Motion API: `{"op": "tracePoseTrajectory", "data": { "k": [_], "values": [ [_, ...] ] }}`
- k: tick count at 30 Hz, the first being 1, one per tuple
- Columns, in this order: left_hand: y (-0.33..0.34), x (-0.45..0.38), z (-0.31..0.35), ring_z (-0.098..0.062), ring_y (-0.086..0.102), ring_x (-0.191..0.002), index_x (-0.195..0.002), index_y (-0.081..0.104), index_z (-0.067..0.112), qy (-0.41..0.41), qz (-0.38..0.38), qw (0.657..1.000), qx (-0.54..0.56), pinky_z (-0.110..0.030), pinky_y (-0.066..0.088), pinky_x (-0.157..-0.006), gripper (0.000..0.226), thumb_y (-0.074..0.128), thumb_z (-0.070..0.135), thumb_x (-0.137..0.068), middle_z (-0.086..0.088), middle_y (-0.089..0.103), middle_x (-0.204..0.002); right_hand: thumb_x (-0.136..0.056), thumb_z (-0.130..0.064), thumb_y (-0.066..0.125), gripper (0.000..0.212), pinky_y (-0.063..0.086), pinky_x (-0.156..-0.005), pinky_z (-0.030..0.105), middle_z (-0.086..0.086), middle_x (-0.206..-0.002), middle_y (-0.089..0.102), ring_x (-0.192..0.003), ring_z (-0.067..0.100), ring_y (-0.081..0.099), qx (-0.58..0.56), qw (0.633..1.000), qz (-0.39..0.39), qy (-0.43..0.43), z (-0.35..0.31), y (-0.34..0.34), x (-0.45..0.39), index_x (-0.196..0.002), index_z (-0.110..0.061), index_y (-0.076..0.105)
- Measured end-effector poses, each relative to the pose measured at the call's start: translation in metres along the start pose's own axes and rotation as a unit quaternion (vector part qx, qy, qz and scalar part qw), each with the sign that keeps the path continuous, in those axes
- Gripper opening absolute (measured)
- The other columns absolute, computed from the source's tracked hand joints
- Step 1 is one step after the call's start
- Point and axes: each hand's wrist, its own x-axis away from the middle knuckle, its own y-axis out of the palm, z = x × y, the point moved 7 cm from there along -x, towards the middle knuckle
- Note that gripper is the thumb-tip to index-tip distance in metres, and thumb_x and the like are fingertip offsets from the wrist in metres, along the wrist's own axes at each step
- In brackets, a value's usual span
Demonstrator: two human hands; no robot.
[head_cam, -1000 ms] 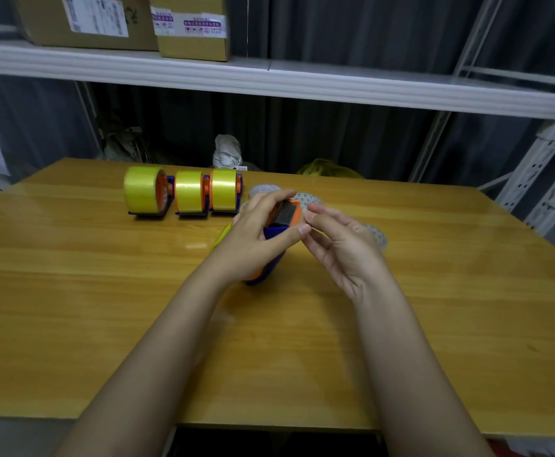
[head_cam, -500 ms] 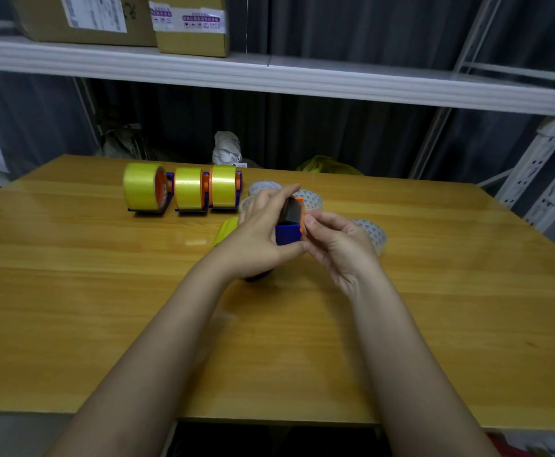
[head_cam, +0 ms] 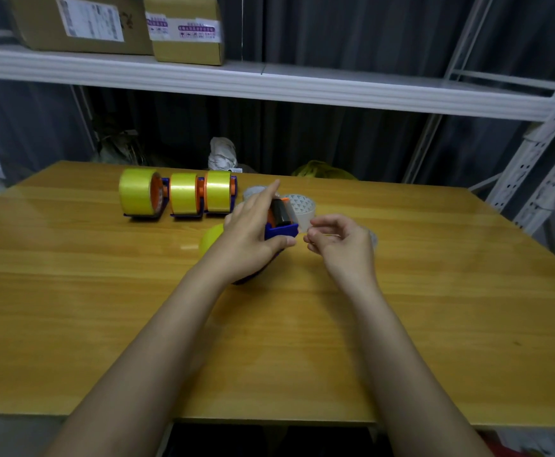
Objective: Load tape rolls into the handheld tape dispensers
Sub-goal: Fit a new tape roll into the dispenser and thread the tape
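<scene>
We count three loaded dispensers standing in a row toward the table's far left corner, each with a yellow roll seated, so that part looks done; a fourth dispenser is in our left hand near the table's middle, fingers clamped round its blue body, a yellow roll partly hidden behind the wrist. Our right hand sits just beside the dispenser's mouth, fingers curled together as if pinching the tape end, though we cannot tell whether they hold anything; pale rolls toward the far edge suggest more loading remains.
</scene>
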Motion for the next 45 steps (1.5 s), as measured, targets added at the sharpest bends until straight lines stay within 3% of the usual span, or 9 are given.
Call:
{"op": "tracePoseTrajectory", "data": {
  "k": [8,14,20,28,32,36,39,42,45],
  "values": [
    [-0.008,-0.001,-0.006,-0.020,0.030,-0.136,-0.150,0.013,0.027,-0.021,0.058,0.997,0.055,-0.048,0.029,-0.111,0.093,0.072,0.037,-0.079,0.000,0.038,-0.146,-0.098,0.001,0.047,0.028,0.057,-0.080,0.023,-0.004,-0.097,0.069,-0.090,0.006,0.067,-0.128,0.983,-0.118,0.064,0.001,0.026,0.007,-0.094,-0.019,0.067],
    [-0.023,-0.007,-0.012,-0.017,0.033,-0.135,-0.148,0.022,0.024,-0.068,0.140,0.982,0.108,-0.039,0.035,-0.108,0.088,0.074,0.039,-0.078,0.000,0.039,-0.144,-0.098,-0.004,0.048,0.025,0.055,-0.086,0.025,-0.003,-0.101,0.070,-0.098,0.008,0.066,0.006,0.997,-0.069,-0.028,-0.009,0.018,0.001,-0.101,-0.017,0.068],
    [-0.035,-0.014,-0.011,-0.016,0.041,-0.127,-0.145,0.028,0.022,-0.111,0.180,0.963,0.169,-0.038,0.041,-0.104,0.086,0.074,0.043,-0.076,-0.001,0.042,-0.140,-0.087,-0.020,0.070,0.052,0.051,-0.090,0.021,-0.014,-0.120,0.062,-0.111,0.004,0.059,0.075,0.976,-0.191,-0.074,-0.014,0.043,0.010,-0.136,-0.026,0.051],
    [-0.049,-0.017,-0.015,-0.011,0.045,-0.123,-0.145,0.030,0.020,-0.128,0.150,0.955,0.223,-0.026,0.041,-0.096,0.080,0.070,0.044,-0.080,0.005,0.045,-0.132,-0.093,-0.018,0.061,0.050,0.045,-0.077,0.010,-0.014,-0.107,0.057,-0.096,0.002,0.054,0.204,0.956,-0.084,-0.194,-0.019,0.056,0.005,-0.140,-0.019,0.045],
    [-0.050,-0.011,-0.030,-0.015,0.040,-0.131,-0.145,0.032,0.021,-0.164,0.090,0.946,0.264,-0.030,0.037,-0.103,0.087,0.052,0.067,-0.073,-0.001,0.039,-0.147,-0.095,-0.007,0.055,0.036,0.050,-0.097,0.039,0.002,-0.116,0.065,-0.109,0.017,0.062,0.061,0.992,-0.062,-0.094,-0.002,0.055,-0.017,-0.130,-0.014,0.050],
    [-0.037,-0.001,-0.037,-0.011,0.055,-0.115,-0.122,0.054,0.024,-0.181,-0.018,0.939,0.291,-0.023,0.047,-0.084,0.059,0.046,0.065,-0.080,0.006,0.058,-0.124,-0.098,0.000,0.047,0.028,0.053,-0.085,0.019,0.007,-0.117,0.063,-0.108,0.018,0.061,-0.044,0.994,-0.102,-0.015,-0.001,0.073,-0.035,-0.125,-0.008,0.052],
    [-0.042,-0.002,-0.044,-0.008,0.062,-0.096,-0.099,0.060,0.028,-0.173,0.012,0.938,0.299,-0.020,0.050,-0.072,0.026,0.047,0.050,-0.092,0.006,0.065,-0.103,-0.098,-0.002,0.050,0.029,0.053,-0.081,0.020,0.010,-0.115,0.065,-0.103,0.019,0.063,-0.038,0.994,-0.102,-0.012,0.001,0.085,-0.045,-0.126,-0.005,0.054],
    [-0.051,-0.002,-0.054,-0.019,0.065,-0.093,-0.097,0.063,0.021,-0.186,0.051,0.924,0.331,-0.034,0.052,-0.084,0.028,0.046,0.043,-0.096,-0.004,0.068,-0.099,-0.098,-0.012,0.054,0.025,0.056,-0.082,0.038,0.011,-0.112,0.068,-0.097,0.022,0.066,-0.014,0.989,-0.146,0.005,0.007,0.101,-0.053,-0.123,-0.012,0.056],
    [-0.061,-0.005,-0.062,-0.016,0.064,-0.083,-0.090,0.063,0.019,-0.197,0.109,0.900,0.374,-0.034,0.050,-0.083,0.028,0.044,0.038,-0.099,-0.002,0.067,-0.088,-0.103,-0.020,0.043,0.029,0.058,-0.081,0.036,0.006,-0.109,0.066,-0.096,0.018,0.066,-0.048,0.987,-0.143,0.046,0.012,0.109,-0.065,-0.127,-0.011,0.055]
  ]
}}
